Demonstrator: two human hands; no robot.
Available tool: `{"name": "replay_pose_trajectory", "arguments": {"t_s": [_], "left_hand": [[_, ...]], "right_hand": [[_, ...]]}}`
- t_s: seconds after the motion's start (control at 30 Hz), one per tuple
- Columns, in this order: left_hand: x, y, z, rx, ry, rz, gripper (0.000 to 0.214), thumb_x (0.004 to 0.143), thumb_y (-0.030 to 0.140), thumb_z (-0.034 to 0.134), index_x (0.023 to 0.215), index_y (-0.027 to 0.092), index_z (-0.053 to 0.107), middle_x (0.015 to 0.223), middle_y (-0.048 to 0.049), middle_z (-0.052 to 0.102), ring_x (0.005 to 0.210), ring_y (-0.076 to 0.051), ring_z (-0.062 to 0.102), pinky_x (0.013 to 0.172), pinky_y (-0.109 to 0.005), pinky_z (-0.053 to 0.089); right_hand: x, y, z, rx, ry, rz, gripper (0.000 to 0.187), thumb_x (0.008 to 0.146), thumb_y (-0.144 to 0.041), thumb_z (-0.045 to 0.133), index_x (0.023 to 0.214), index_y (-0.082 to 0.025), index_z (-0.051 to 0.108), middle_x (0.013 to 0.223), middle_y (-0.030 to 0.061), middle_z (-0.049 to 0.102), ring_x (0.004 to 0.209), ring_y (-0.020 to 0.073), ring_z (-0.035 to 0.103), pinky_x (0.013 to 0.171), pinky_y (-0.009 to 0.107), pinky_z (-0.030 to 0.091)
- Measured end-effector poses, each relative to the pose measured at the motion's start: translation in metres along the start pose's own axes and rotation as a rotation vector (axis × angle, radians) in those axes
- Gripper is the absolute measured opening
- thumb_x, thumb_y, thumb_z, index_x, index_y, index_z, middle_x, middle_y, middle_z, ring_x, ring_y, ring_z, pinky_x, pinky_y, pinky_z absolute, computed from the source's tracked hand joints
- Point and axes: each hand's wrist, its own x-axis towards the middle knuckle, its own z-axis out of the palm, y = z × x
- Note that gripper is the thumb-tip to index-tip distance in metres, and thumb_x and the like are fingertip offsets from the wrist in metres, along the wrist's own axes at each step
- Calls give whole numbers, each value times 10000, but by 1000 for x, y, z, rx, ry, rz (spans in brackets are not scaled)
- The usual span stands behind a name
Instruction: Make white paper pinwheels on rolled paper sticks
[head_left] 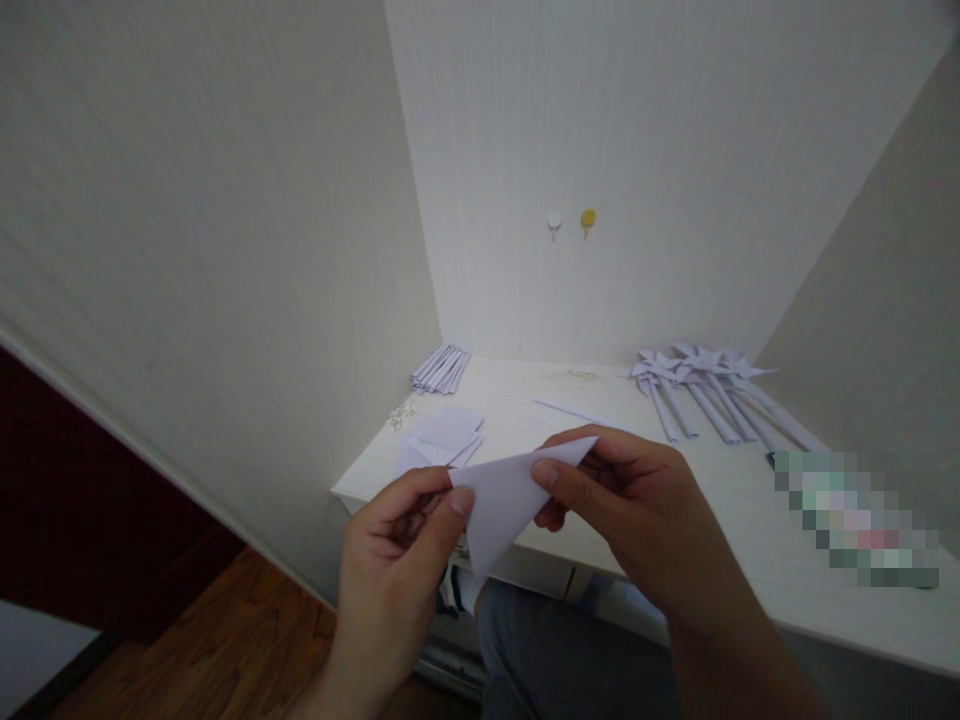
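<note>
A white sheet of paper [501,505], folded to a triangle, is held up in front of the desk edge between both hands. My left hand [401,550] pinches its left corner between thumb and fingers. My right hand [626,500] grips the upper right side, thumb on the near face and fingers behind. The triangle's lowest point hangs down over my knee. Just behind it on the desk lies a small pile of white paper pieces [446,432].
A bundle of rolled paper sticks [441,370] lies at the back left, by small pale bits [400,415]. Several paper pinwheels [697,385] on sticks lie at the back right. A thin stick [577,410] and a blurred-out flat object [855,520] are also on the white desk [795,560].
</note>
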Motion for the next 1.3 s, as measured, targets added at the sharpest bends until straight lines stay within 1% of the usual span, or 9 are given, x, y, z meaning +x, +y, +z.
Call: {"name": "replay_pose_trajectory", "arguments": {"t_s": [0.17, 0.37, 0.57, 0.67, 0.8, 1.0, 1.17, 1.3], "left_hand": [[0, 0, 1, 7, 6, 12, 166, 768, 309, 853, 846, 173, 797, 765, -40, 769, 679, -157, 701, 599, -208, 567], [-1, 0, 1, 25, 44, 27, 198, 754, 334, 865, 848, 173, 799, 781, -49, 776, 655, -155, 697, 571, -206, 559], [-1, -2, 1, 19, 49, 60, 169, 762, 323, 860, 845, 187, 803, 799, -45, 780, 681, -152, 698, 596, -199, 561], [-1, -2, 1, 25, 41, 70, 157, 768, 311, 856, 844, 185, 802, 789, -43, 773, 677, -146, 682, 590, -193, 548], [-1, -2, 1, 36, 50, 69, 190, 766, 343, 853, 842, 177, 797, 779, -47, 765, 661, -151, 662, 570, -205, 532], [-2, -2, 1, 5, 44, 40, 197, 756, 347, 861, 842, 182, 795, 782, -45, 767, 670, -153, 664, 585, -209, 534], [-3, -2, 0, -19, 28, 1, 187, 771, 350, 849, 862, 196, 797, 813, -44, 778, 706, -164, 672, 617, -220, 540], [-3, -3, -1, -25, 6, 9, 156, 773, 332, 848, 835, 198, 799, 784, -36, 762, 704, -158, 654, 622, -213, 525]], "right_hand": [[1, -1, 0, 36, -9, -23, 190, 888, -364, 782, 879, -174, 779, 700, 25, 729, 634, 148, 683, 590, 257, 572], [1, -4, -2, -44, -18, -70, 241, 963, -375, 691, 873, -171, 782, 691, 28, 720, 653, 151, 666, 627, 272, 557], [1, -3, -2, -27, -23, -106, 214, 973, -358, 683, 896, -186, 783, 732, 21, 720, 662, 139, 658, 619, 257, 547], [1, -4, -1, -15, -35, -90, 216, 977, -359, 676, 906, -184, 780, 736, 25, 726, 657, 143, 663, 598, 257, 546], [1, -5, -2, -17, -44, -64, 251, 980, -388, 667, 910, -175, 779, 714, 36, 735, 656, 156, 672, 604, 272, 549], [1, -3, -2, -10, -42, -71, 261, 978, -402, 669, 941, -171, 785, 707, 41, 743, 644, 161, 683, 602, 280, 559], [1, -3, -1, 13, -38, -73, 242, 980, -377, 671, 910, -174, 784, 690, 26, 731, 633, 144, 673, 601, 259, 551], [1, -4, -2, -2, -14, -55, 267, 976, -392, 675, 875, -166, 775, 670, 23, 718, 626, 145, 664, 608, 264, 547]]}}
